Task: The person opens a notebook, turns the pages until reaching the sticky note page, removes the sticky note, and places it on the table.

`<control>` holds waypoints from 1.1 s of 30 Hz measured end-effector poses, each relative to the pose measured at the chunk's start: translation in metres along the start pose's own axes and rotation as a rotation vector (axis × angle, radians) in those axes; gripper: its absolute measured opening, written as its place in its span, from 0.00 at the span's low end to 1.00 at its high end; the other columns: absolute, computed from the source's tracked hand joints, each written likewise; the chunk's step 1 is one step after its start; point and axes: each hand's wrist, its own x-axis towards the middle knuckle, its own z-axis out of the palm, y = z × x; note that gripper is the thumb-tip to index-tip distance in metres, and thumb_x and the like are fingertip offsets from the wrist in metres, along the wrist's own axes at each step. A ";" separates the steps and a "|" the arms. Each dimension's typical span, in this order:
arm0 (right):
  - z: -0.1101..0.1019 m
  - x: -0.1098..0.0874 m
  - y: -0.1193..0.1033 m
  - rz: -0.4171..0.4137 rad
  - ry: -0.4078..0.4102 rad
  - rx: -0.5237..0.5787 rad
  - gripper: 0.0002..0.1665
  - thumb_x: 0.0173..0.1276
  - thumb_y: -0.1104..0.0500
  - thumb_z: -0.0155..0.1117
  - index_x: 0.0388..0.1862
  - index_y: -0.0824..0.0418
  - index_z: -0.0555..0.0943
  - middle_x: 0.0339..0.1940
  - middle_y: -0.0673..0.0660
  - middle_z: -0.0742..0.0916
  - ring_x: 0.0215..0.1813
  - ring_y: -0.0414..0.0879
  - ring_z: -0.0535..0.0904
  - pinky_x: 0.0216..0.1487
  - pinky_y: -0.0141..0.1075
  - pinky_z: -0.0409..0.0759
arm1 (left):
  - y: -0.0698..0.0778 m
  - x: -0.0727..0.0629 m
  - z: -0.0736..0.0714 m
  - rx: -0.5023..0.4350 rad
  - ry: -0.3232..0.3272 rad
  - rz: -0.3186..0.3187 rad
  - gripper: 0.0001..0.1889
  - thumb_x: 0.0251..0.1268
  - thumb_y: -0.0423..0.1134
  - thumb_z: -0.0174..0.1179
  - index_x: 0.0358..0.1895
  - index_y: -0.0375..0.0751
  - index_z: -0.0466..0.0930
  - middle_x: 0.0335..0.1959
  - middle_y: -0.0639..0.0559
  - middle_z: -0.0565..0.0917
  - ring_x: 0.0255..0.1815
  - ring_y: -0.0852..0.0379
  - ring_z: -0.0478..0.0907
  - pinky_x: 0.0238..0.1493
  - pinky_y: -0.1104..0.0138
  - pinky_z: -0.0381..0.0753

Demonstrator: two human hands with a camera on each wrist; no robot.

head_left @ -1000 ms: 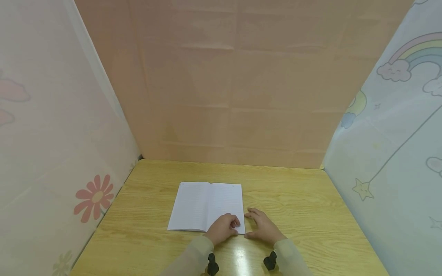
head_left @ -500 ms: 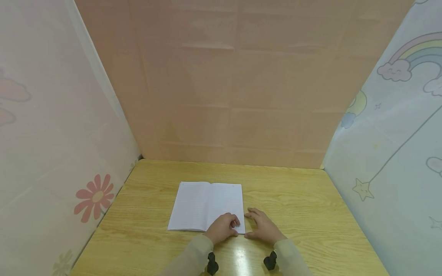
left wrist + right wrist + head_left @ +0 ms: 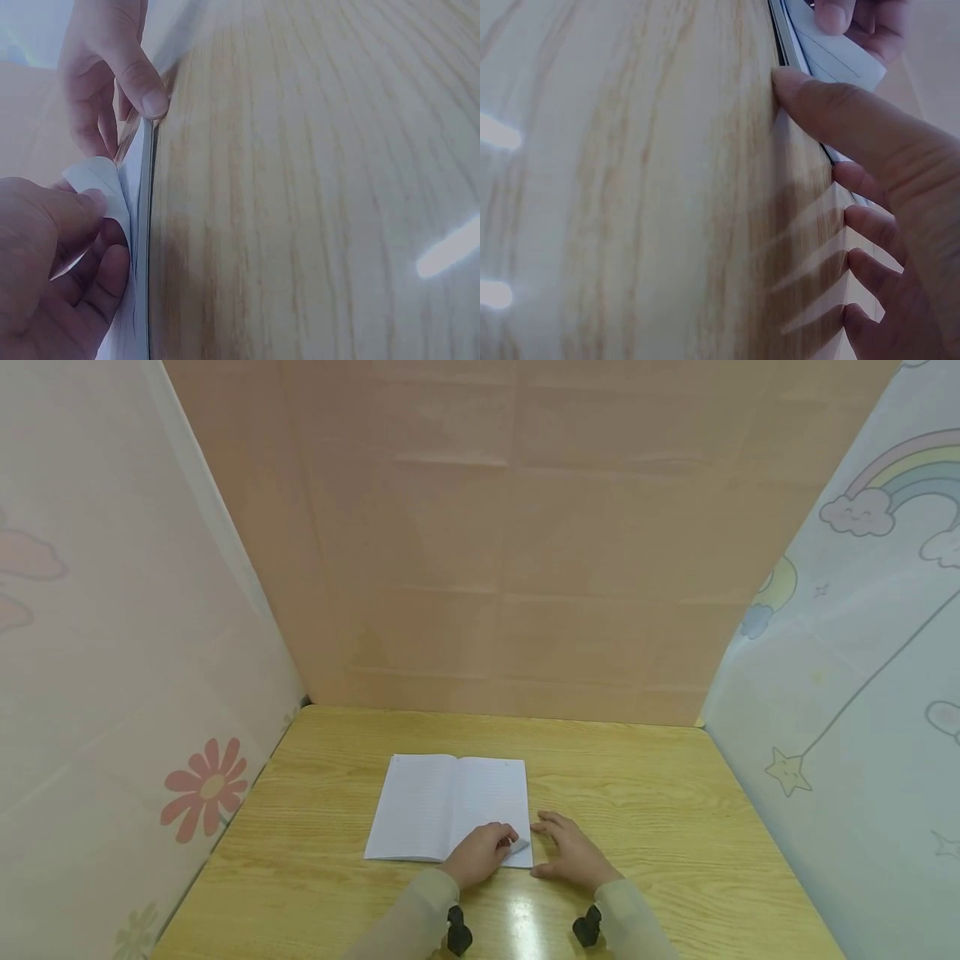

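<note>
An open lined notebook (image 3: 416,806) lies flat on the wooden table. Over its right page, my left hand (image 3: 477,855) pinches the lower right corner of a page (image 3: 100,181) between thumb and fingers, and that corner curls upward. My right hand (image 3: 573,857) rests at the notebook's right edge with fingers spread. In the right wrist view, its thumb (image 3: 810,94) touches the notebook's lower corner, and the other fingertips stand along the side edge. The lifted page corner (image 3: 840,56) shows there too, under the left thumb.
The wooden table (image 3: 637,785) extends around the notebook on all sides. A brown papered wall (image 3: 502,543) stands at the back. Patterned side walls, one with a flower (image 3: 210,789), the other with a star (image 3: 789,772), border the table left and right.
My left hand has drawn back slightly to the left, and the page corner is now lifted and curled in its fingers. The right hand has stayed in place.
</note>
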 end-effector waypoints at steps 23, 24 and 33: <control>0.000 0.001 0.002 0.011 0.004 0.017 0.43 0.47 0.43 0.78 0.61 0.58 0.76 0.71 0.61 0.70 0.73 0.64 0.61 0.67 0.61 0.63 | -0.006 -0.001 0.001 -0.199 0.107 -0.010 0.11 0.60 0.35 0.66 0.44 0.51 0.77 0.23 0.63 0.75 0.23 0.69 0.68 0.27 0.74 0.70; 0.000 0.001 0.002 0.013 0.004 0.017 0.43 0.47 0.42 0.78 0.61 0.58 0.76 0.71 0.61 0.70 0.73 0.64 0.61 0.67 0.61 0.63 | -0.007 0.000 0.001 -0.212 0.109 -0.019 0.11 0.60 0.36 0.66 0.44 0.51 0.78 0.23 0.63 0.75 0.22 0.69 0.68 0.26 0.74 0.70; 0.001 0.002 0.004 0.014 -0.002 0.005 0.43 0.47 0.42 0.78 0.61 0.58 0.76 0.71 0.60 0.70 0.73 0.64 0.60 0.67 0.61 0.63 | -0.007 0.001 0.000 -0.182 0.098 -0.016 0.16 0.64 0.33 0.62 0.52 0.55 0.76 0.29 0.61 0.77 0.26 0.68 0.70 0.30 0.73 0.72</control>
